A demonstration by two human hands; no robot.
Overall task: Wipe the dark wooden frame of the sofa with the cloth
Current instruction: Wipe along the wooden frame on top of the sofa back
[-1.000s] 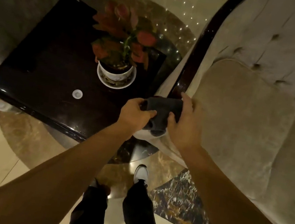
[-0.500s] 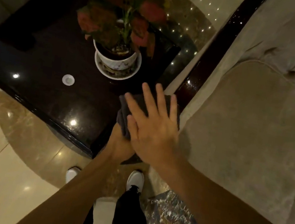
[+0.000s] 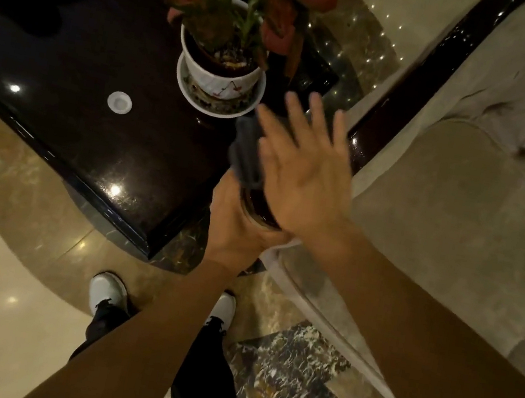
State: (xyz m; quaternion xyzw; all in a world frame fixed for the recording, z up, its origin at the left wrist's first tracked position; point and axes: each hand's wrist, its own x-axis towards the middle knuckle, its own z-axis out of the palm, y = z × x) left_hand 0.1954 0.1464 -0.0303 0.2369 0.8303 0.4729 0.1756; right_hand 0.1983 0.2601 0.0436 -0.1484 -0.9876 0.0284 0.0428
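The sofa's dark glossy wooden frame (image 3: pixel 425 69) runs along the arm from the upper right down to its front end at the centre. A dark grey cloth (image 3: pixel 246 151) is draped over that front end. My right hand (image 3: pixel 306 178) lies flat over the cloth with its fingers spread, blurred by motion, and hides most of it. My left hand (image 3: pixel 234 232) is just below, wrapped around the front tip of the arm, where a bit of dark wood shows between the two hands.
A dark polished side table (image 3: pixel 91 135) stands close to the left of the sofa arm. It carries a white potted plant (image 3: pixel 219 77) on a saucer, next to the cloth, and a small white disc (image 3: pixel 119 102). The beige seat cushion (image 3: pixel 460 214) is on the right. My white shoes (image 3: pixel 108 291) stand on the marble floor.
A second ago both hands bunched the cloth at the arm's end. My right hand has since spread flat over it and slid up the frame; my left dropped to the tip.
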